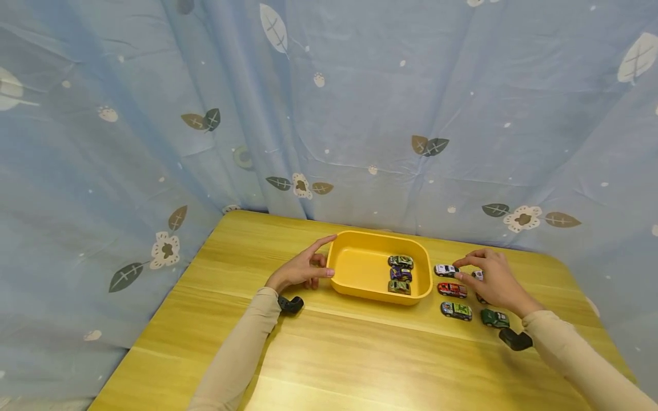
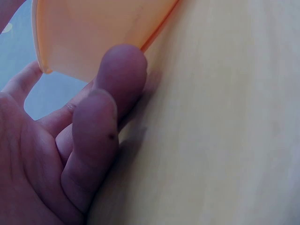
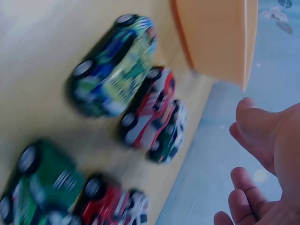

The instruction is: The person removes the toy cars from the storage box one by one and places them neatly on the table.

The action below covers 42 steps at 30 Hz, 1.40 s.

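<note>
A yellow plastic tray (image 1: 380,297) stands on the table with three toy cars lined up inside: a camouflage one (image 1: 400,262), a purple one (image 1: 401,274) and an olive one (image 1: 399,287). My left hand (image 1: 303,268) holds the tray's left end, index finger and thumb spread along its rim, the other fingers bent outside the wall. Thumb and fingers of my right hand (image 1: 488,279) are spread apart at the right end of a white toy car (image 1: 445,270). Below that car sit a red car (image 1: 452,290) and a lime-green car (image 1: 456,310).
A dark green car (image 1: 495,318) is under my right wrist; a red car (image 3: 104,201) and another white car (image 3: 137,206) are partly hidden by that hand in the head view. A patterned blue curtain (image 1: 360,114) hangs along the table's back edge.
</note>
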Available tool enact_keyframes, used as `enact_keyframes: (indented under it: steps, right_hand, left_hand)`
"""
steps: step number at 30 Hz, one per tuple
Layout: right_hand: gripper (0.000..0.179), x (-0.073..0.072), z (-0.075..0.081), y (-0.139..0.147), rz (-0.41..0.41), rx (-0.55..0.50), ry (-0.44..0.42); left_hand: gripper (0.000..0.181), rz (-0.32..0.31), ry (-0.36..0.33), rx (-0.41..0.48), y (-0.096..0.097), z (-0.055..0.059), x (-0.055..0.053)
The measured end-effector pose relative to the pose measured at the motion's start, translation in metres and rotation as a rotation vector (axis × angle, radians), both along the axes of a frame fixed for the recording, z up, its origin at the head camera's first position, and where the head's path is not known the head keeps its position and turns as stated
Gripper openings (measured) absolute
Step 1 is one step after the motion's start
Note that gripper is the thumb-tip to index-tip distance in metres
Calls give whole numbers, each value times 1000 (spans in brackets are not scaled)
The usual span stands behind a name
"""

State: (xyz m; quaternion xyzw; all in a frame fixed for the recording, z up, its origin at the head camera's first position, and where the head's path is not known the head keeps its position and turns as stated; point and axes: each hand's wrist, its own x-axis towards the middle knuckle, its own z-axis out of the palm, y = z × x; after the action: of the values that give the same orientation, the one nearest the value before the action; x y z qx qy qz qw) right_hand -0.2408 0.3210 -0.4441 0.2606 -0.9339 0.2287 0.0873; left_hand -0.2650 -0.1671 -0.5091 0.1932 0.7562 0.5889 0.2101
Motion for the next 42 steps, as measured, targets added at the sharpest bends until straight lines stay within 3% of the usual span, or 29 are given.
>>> enact_keyframes:
  steps: [12,23,28,42]
  right_hand:
    - [25,-18,-5,-35,-54,-81,-140]
    - [27,-33,-10,-55,-23,-130,-171]
    - [25,-40,-13,-69,12,-107,-148]
    - [24,-50,-18,-80,-7,-4,-169]
  left_hand:
    - [89,-2,0,-4,3,1,1]
    - [89,5,-13,9,1,-1,0]
    - [89,-1,-17,15,1,-1,1]
    - [88,4,-18,10,0,0,0]
